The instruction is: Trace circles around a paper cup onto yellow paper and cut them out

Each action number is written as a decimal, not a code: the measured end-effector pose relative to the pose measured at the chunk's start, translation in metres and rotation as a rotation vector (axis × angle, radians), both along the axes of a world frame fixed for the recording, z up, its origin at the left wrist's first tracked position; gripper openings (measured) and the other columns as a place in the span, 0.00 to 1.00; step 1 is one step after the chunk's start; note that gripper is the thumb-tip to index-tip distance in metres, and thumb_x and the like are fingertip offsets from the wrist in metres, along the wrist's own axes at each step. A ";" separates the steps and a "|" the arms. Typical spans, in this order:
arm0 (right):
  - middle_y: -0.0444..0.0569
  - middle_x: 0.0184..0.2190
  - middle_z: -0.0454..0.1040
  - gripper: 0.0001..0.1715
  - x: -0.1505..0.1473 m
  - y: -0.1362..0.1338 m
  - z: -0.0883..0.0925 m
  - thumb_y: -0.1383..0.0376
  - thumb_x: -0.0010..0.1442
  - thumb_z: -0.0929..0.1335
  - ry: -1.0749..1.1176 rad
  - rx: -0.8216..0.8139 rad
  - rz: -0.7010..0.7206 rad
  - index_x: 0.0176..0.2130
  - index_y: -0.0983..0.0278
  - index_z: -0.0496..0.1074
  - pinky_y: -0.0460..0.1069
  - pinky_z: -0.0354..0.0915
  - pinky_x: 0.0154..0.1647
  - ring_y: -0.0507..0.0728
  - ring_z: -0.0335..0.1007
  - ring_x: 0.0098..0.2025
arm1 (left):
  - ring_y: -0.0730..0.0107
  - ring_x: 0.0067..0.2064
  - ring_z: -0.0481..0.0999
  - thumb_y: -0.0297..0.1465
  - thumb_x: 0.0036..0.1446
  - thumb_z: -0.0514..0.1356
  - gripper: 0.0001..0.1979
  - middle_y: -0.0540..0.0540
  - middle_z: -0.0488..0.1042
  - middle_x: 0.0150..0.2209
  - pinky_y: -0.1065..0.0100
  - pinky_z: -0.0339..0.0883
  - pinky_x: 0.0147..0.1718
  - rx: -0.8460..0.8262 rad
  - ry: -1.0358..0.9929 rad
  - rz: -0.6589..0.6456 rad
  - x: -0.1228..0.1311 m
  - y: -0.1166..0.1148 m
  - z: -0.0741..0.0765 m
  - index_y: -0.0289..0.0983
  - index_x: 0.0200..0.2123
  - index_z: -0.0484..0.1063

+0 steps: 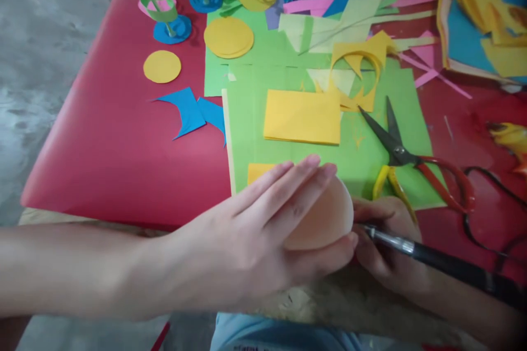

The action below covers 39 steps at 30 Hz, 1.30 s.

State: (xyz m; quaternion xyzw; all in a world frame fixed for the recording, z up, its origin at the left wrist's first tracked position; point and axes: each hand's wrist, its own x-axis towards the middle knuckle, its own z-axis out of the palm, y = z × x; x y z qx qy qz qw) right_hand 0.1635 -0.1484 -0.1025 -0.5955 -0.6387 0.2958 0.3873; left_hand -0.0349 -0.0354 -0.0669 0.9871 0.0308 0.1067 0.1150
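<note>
My left hand point(263, 230) lies over a round pale disc point(329, 214), fingers across its top and thumb along its lower edge, holding it. A yellow paper point(259, 171) shows partly from behind that hand; the rest is covered. Right beside the disc, my right hand point(389, 247) is closed around a craft knife point(405, 245) with a silver collar and black handle. The knife's tip is at the disc's right edge, and the blade cannot be made out. A folded yellow rectangle of paper point(302, 117) lies just beyond my left hand on a green sheet point(251, 120).
Open scissors point(399, 153) with red and yellow handles lie right of the yellow rectangle. Yellow circles point(228, 37), blue offcuts point(185, 112) and paper-curl models point(156, 5) stand or lie left on the red surface point(123, 137). Scraps point(354, 5) and a filled box point(465, 38) are behind.
</note>
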 end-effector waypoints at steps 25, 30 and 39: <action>0.42 0.21 0.63 0.06 -0.020 -0.016 -0.013 0.73 0.55 0.63 -0.133 0.262 0.137 0.33 0.63 0.61 0.45 0.59 0.20 0.49 0.60 0.21 | 0.42 0.62 0.44 0.22 0.51 0.42 0.30 0.48 0.38 0.64 0.46 0.47 0.56 0.015 0.049 -0.053 0.002 0.002 0.005 0.40 0.58 0.56; 0.43 0.20 0.65 0.04 -0.022 -0.017 -0.015 0.70 0.57 0.64 -0.158 0.293 0.139 0.34 0.62 0.61 0.46 0.60 0.19 0.51 0.61 0.21 | 0.40 0.62 0.41 0.23 0.51 0.47 0.30 0.44 0.37 0.64 0.46 0.43 0.58 0.007 0.093 -0.066 0.001 0.002 0.008 0.39 0.59 0.54; 0.43 0.20 0.64 0.04 -0.021 -0.014 -0.015 0.70 0.57 0.62 -0.217 0.336 0.174 0.35 0.62 0.60 0.46 0.61 0.20 0.51 0.60 0.21 | 0.42 0.62 0.39 0.20 0.51 0.43 0.31 0.47 0.32 0.65 0.44 0.42 0.57 -0.009 0.098 -0.066 0.000 0.001 0.007 0.39 0.60 0.53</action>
